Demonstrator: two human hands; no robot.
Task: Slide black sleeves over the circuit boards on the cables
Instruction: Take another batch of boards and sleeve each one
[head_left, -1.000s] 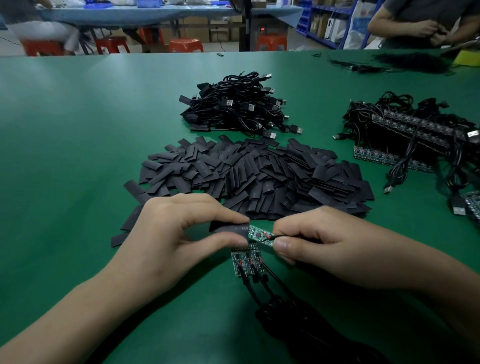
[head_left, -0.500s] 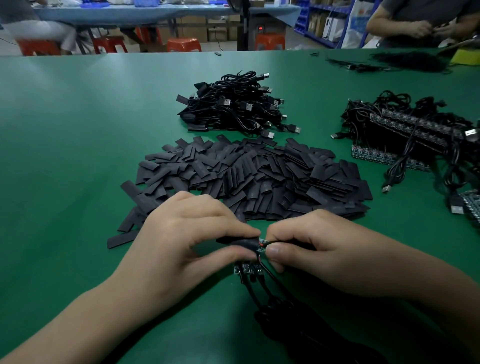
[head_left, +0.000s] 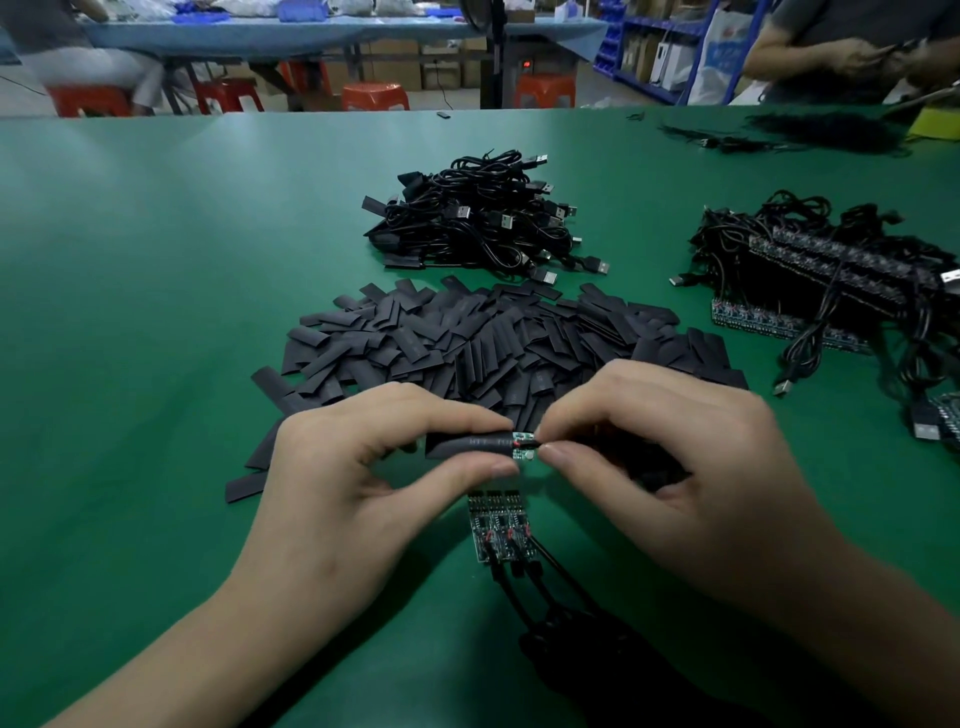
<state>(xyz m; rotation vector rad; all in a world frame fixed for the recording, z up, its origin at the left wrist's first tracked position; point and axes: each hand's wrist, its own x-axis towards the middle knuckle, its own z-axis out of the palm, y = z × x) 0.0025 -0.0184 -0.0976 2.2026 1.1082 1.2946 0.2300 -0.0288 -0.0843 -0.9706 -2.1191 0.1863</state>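
Head cam, so you're looking down at my hands over the green table (head_left: 156, 312). My left hand (head_left: 363, 483) is pinching a black sleeve (head_left: 467, 446) between thumb and index finger, holding it roughly level just above the table. My right hand (head_left: 675, 467) is pinching the board (head_left: 522, 437) right at its cable end, thumb below and fingertip on top. The board is mostly inside the sleeve already, with only a short green bit and a red wire poking out between my two hands. The fingertips of both hands are nearly touching. Right under them, three bare boards (head_left: 501, 525) lie flat side by side on the table, and their black cables (head_left: 561, 623) run back toward me into a dark tangle at the bottom edge. Just behind my hands is the big sleeve pile (head_left: 493, 348), flat black pieces spread wide with a few strays off to the left. Further back sits a heap (head_left: 478, 218) of coiled cables with USB plugs, and a few of them look sleeved. Off to the right is a bundle (head_left: 831, 275) of cables with rows of boards stacked along it. Across the table a person (head_left: 857, 47) in a dark shirt has both hands on something too small to make out. Red stools (head_left: 374, 96) stand on the floor behind.
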